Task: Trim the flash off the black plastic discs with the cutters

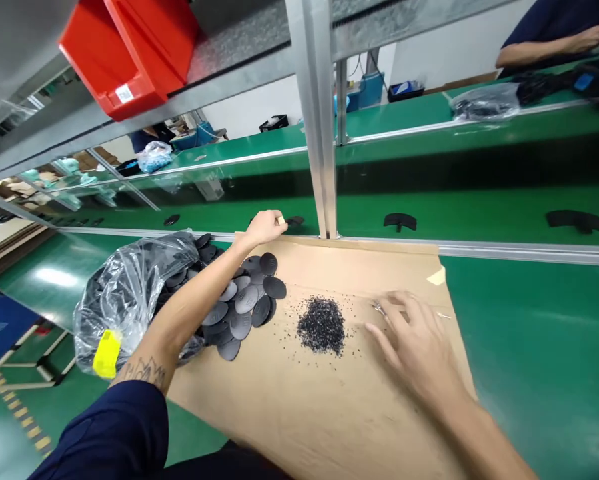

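The heap of small black bits [322, 325] sits on the brown sheet [289, 407], roughly round and with no clear long axis. It lies just left of the right hand [413, 337], its edge near the thumb tip but apart from it. That hand is the nearer of the two; the left hand [265, 227] is further off, beyond the heap and to its left.

Under the right fingers is a slim metal tool [378, 307], perhaps tweezers. Its shiny end points left towards the heap, and a thin end [444, 315] seems to show past the far side of the hand, so its long axis would run about left to right. The thumb stands apart from the other fingers, but blur hides whether they grip the tool. The left fingers are bunched around or behind a small pale piece, right beside a dark curved piece [295, 221]; whether they hold either, I cannot tell.

Black oval discs [241, 324] spill from a clear plastic bag [129, 283] below the left forearm. Past the metal rail [509, 250], another dark curved piece [399, 220] lies well apart from both hands
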A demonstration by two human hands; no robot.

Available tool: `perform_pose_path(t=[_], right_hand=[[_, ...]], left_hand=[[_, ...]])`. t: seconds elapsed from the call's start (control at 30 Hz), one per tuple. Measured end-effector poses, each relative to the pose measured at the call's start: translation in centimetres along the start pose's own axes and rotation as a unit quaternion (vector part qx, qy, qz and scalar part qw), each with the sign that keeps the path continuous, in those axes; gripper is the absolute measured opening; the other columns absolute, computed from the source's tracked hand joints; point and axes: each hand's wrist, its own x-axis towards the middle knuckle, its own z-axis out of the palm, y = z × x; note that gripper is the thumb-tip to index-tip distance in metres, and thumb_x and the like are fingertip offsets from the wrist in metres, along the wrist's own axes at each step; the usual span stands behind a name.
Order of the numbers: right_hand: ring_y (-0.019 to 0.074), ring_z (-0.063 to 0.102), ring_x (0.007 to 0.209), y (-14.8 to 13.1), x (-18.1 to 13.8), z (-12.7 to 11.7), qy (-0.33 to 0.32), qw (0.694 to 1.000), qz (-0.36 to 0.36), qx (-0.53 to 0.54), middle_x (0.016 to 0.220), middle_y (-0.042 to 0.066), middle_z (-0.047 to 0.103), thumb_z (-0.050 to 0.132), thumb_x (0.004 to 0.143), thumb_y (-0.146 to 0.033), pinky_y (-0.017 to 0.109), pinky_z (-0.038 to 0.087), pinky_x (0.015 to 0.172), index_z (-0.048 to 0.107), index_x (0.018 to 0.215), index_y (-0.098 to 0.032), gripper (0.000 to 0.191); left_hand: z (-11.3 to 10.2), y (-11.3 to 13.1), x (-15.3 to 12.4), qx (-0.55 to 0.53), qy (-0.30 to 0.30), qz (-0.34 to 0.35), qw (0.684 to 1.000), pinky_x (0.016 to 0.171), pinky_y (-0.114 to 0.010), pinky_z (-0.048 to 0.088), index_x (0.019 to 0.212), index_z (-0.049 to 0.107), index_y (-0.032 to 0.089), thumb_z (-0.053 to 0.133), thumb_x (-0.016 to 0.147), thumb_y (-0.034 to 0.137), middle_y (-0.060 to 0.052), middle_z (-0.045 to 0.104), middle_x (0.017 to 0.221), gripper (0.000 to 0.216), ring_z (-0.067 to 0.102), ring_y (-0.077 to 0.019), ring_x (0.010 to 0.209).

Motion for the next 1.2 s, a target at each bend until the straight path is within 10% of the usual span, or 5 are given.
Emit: perform_pose_path(t=[0.3, 0.73, 0.93, 1.07, 1.2], right_hand=[[0.0260, 0.069, 0.112, -4.0, -0.4, -0.2, -0.072, 0.967, -0.116, 0.215, 0.124, 0.014, 0.068, 0.049, 0.100, -0.019, 0.040, 0.062, 0.087, 0.048, 0.144, -0.023, 0.044], [0.0253, 0.073, 0.094, -3.8, -0.3, 0.3, -0.066, 0.911, 0.167, 0.371, 0.105, 0.010, 0.075, 0.061, 0.097, -0.043, 0.040, 0.061, 0.084, 0.065, 0.117, -0.021, 0.030], [0.0251, 0.070, 0.096, -4.4, -0.2, 0.3, -0.094, 0.815, 0.259, 0.510, 0.114, 0.011, 0.070, 0.065, 0.093, -0.050, 0.035, 0.065, 0.066, 0.066, 0.120, -0.022, 0.039], [0.0207, 0.068, 0.081, -5.0, -0.1, -0.1, -0.132, 0.729, 0.324, 0.588, 0.096, 0.006, 0.068, 0.075, 0.085, -0.052, 0.032, 0.063, 0.057, 0.067, 0.107, -0.021, 0.038], [0.0173, 0.067, 0.078, -5.3, 0.0, -0.4, -0.123, 0.720, 0.344, 0.590, 0.087, 0.002, 0.067, 0.080, 0.080, -0.052, 0.030, 0.062, 0.070, 0.068, 0.098, -0.020, 0.038]], left_hand=[[3.6, 4.0, -16.6, -0.203, -0.195, 0.331, 0.901, 0.065, -0.025, 0.049, 0.077, 0.060, 0.022, 0.062, 0.092, 0.024, 0.001, 0.062, 0.077, 0.015, 0.060, -0.0124, 0.068], [1.5, -4.7, -9.8, 0.145, -0.163, 0.241, 0.946, 0.091, -0.037, 0.048, 0.125, 0.060, 0.017, 0.070, 0.085, 0.015, -0.012, 0.069, 0.116, 0.041, 0.061, -0.0279, 0.108], [2.3, -2.1, -12.0, -0.102, -0.077, 0.221, 0.967, 0.068, -0.027, 0.047, 0.100, 0.063, 0.016, 0.059, 0.095, 0.025, -0.003, 0.063, 0.080, 0.011, 0.057, -0.0148, 0.070], [5.0, 1.4, -15.7, -0.391, -0.087, 0.191, 0.896, 0.062, -0.021, 0.049, 0.123, 0.060, 0.018, 0.063, 0.095, 0.037, -0.002, 0.063, 0.085, 0.035, 0.057, -0.0108, 0.068], [7.9, 3.8, -18.3, -0.434, -0.081, 0.159, 0.883, 0.061, -0.019, 0.046, 0.124, 0.063, 0.018, 0.067, 0.093, 0.035, 0.004, 0.052, 0.071, 0.035, 0.052, -0.0081, 0.062]])
